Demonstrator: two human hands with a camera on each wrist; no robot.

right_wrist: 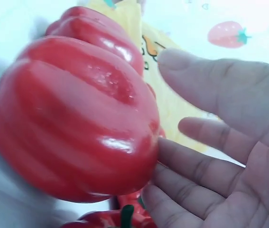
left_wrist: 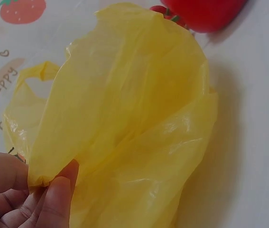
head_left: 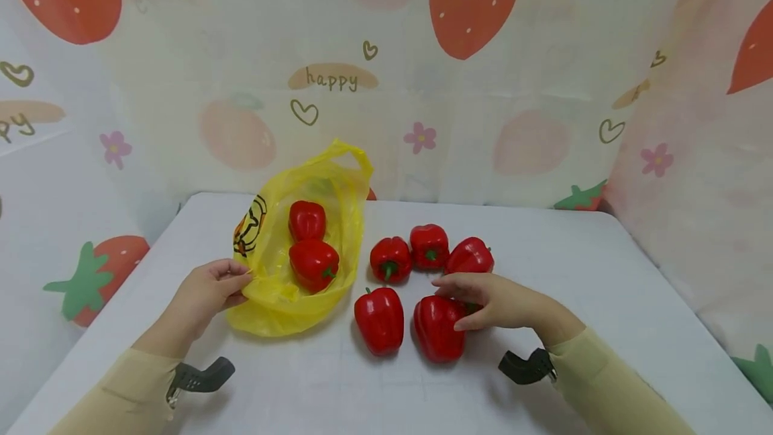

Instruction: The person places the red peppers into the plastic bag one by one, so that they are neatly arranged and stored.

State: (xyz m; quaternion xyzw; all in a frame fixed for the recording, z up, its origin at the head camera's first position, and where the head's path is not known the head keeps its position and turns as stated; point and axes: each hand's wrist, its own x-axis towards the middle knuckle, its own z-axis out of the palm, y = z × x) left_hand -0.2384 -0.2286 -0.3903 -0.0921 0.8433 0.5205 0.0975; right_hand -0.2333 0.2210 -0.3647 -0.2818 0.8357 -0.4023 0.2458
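Note:
My left hand (head_left: 208, 291) pinches the near left edge of a yellow plastic bag (head_left: 272, 314) between thumb and fingers. The bag lies with its mouth spread, and two red bell peppers (head_left: 313, 264) are inside it. At the right, my right hand (head_left: 498, 301) has its fingers spread beside a red bell pepper (head_left: 439, 331) in the front row. In the right wrist view the thumb stands apart from that pepper (right_wrist: 77, 123), while the fingertips reach its edge. Another bell pepper (head_left: 379, 322) lies just left of it.
Behind the front peppers, three more red bell peppers (head_left: 429, 247) sit in a row on the white table (head_left: 543, 247). The bag's handle loop (head_left: 356, 153) rises at the back. A strawberry-print cloth (head_left: 423, 86) hangs behind and around the table.

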